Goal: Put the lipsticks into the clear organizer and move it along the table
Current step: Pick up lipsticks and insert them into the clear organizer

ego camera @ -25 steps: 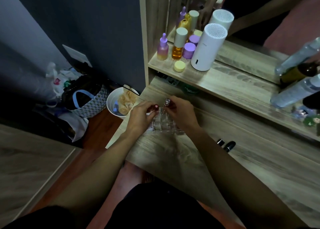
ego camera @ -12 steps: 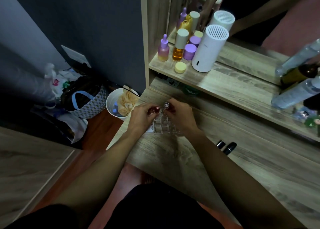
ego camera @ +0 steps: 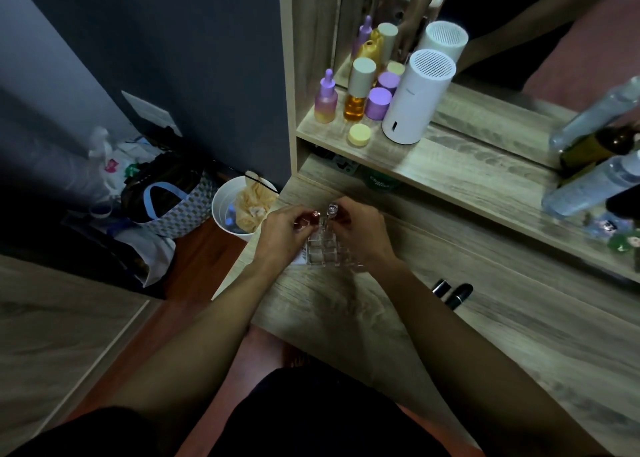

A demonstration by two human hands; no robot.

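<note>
Left hand (ego camera: 282,236) pinching a red lipstick (ego camera: 313,216), right hand (ego camera: 363,236) pinching a silver-capped lipstick (ego camera: 332,210), both over the clear organizer (ego camera: 323,250) on the table (ego camera: 485,335).

Organizer (ego camera: 323,248) sits on the table (ego camera: 346,304) between both hands, two lipsticks (ego camera: 452,292) lying off to its right, shelf (ego camera: 450,169) of bottles behind.

Home bedroom or dressing corner: wooden vanity desk (ego camera: 485,335) with mirror (ego camera: 502,23), shelf (ego camera: 467,169) holding skincare bottles (ego camera: 358,93) and a white humidifier-like cylinder (ego camera: 415,100). Wood floor (ego camera: 204,266) beside it, small white bin (ego camera: 225,207), patterned tote bag (ego camera: 173,207) against dark wall.
</note>
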